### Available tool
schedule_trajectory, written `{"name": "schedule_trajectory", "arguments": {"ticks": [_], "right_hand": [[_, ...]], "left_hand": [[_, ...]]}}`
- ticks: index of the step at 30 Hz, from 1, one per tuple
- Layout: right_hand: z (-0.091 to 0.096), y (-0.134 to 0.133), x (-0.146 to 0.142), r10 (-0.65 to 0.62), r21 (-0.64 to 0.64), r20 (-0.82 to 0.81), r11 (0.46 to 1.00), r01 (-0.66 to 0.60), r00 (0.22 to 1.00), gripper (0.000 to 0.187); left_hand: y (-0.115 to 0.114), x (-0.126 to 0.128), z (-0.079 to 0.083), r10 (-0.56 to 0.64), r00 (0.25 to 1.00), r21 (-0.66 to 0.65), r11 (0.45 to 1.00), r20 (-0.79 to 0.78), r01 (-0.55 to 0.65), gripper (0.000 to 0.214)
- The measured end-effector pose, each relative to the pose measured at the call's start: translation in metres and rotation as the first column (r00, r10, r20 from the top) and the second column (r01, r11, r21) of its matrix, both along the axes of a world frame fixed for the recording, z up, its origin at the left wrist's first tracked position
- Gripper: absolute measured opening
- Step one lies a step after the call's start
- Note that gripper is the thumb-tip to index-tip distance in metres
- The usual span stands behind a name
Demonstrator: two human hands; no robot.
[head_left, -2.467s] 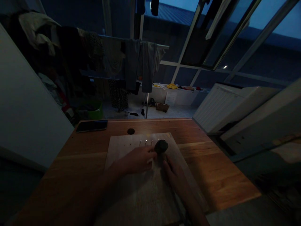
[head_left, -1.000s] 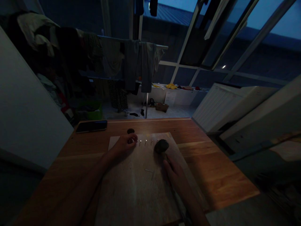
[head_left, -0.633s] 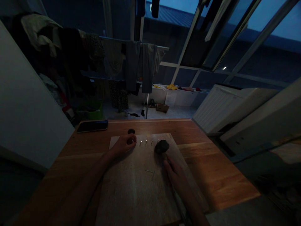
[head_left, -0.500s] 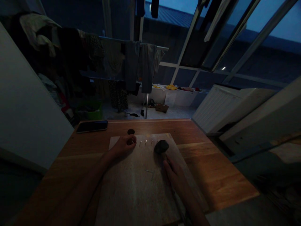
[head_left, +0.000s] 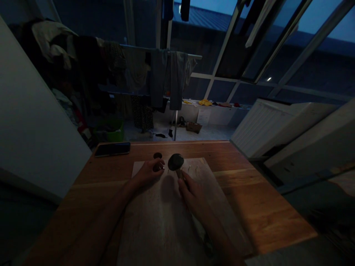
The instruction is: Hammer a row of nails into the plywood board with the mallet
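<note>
My left hand (head_left: 149, 172) rests at the far left part of a pale wooden board (head_left: 146, 221), thumb and finger curled together around what looks like a nail, a tiny glint at the tips. My right hand (head_left: 191, 190) grips a hammer (head_left: 175, 162) with a dark, rounded head and a wooden handle. The head hangs above the board, just right of my left fingertips. Thin nails (head_left: 189, 168) stand upright in a row along the board's far edge, some hidden behind the hammer. Poor light blurs the small details.
Under the board is a wooden table (head_left: 266, 199). A phone (head_left: 112, 149) lies at its far left corner, and a dark round spot (head_left: 158, 155) shows behind my left hand. Beyond stand a clothes rack (head_left: 161, 77), a green basket (head_left: 115, 133) and a white ribbed panel (head_left: 273, 123).
My right hand has swung the hammer leftward and slightly up, close to my left hand. The loose nails seen earlier on the board are now hidden. My left hand keeps its place on the board.
</note>
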State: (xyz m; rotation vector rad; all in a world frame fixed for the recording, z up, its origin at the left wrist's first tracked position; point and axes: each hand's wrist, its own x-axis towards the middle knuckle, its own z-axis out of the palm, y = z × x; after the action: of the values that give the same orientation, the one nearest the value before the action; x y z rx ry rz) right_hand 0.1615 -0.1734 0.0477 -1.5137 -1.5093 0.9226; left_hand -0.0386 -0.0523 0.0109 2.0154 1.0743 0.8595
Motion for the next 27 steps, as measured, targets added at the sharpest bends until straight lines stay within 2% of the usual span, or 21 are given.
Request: {"name": "schedule_trajectory", "arguments": {"ticks": [4, 8, 11, 16, 19, 23, 25, 27], "right_hand": [[-0.001, 0.008, -0.014, 0.090, 0.020, 0.048, 0.996, -0.091, 0.995, 0.050], [-0.009, 0.013, -0.018, 0.079, 0.059, 0.122, 0.994, -0.086, 0.989, 0.046], [-0.013, 0.014, -0.018, 0.088, 0.060, 0.109, 0.994, -0.095, 0.990, 0.048], [-0.012, 0.013, -0.011, 0.116, 0.037, 0.098, 0.992, -0.120, 0.988, 0.046], [-0.014, 0.003, 0.003, 0.068, 0.017, 0.048, 0.997, -0.069, 0.997, 0.051], [-0.024, -0.021, 0.026, -0.053, -0.037, -0.003, 0.998, 0.053, 0.999, 0.057], [-0.030, -0.032, 0.034, -0.101, -0.070, -0.007, 0.993, 0.100, 0.995, 0.059], [-0.036, -0.039, 0.038, -0.141, -0.085, -0.013, 0.987, 0.140, 0.990, 0.060]], "left_hand": [[0.002, -0.001, -0.003, -0.005, 1.000, 0.001, 1.000, 0.022, 0.005, 0.023], [0.006, -0.003, -0.009, -0.006, 1.000, 0.017, 1.000, 0.028, 0.006, 0.027], [0.007, -0.004, -0.011, -0.006, 0.999, 0.018, 1.000, 0.037, 0.006, 0.027], [0.005, -0.003, -0.009, -0.026, 0.999, -0.009, 1.000, 0.042, 0.026, 0.032], [0.004, -0.002, -0.007, -0.043, 0.997, -0.028, 0.999, 0.057, 0.045, 0.040], [0.001, 0.001, 0.004, 0.002, 1.000, 0.089, 0.996, 0.021, -0.004, 0.028], [-0.006, 0.005, 0.017, -0.065, 0.996, 0.148, 0.986, -0.055, 0.073, 0.015], [-0.017, 0.013, 0.030, -0.212, 0.960, 0.143, 0.960, -0.181, 0.239, 0.006]]}}
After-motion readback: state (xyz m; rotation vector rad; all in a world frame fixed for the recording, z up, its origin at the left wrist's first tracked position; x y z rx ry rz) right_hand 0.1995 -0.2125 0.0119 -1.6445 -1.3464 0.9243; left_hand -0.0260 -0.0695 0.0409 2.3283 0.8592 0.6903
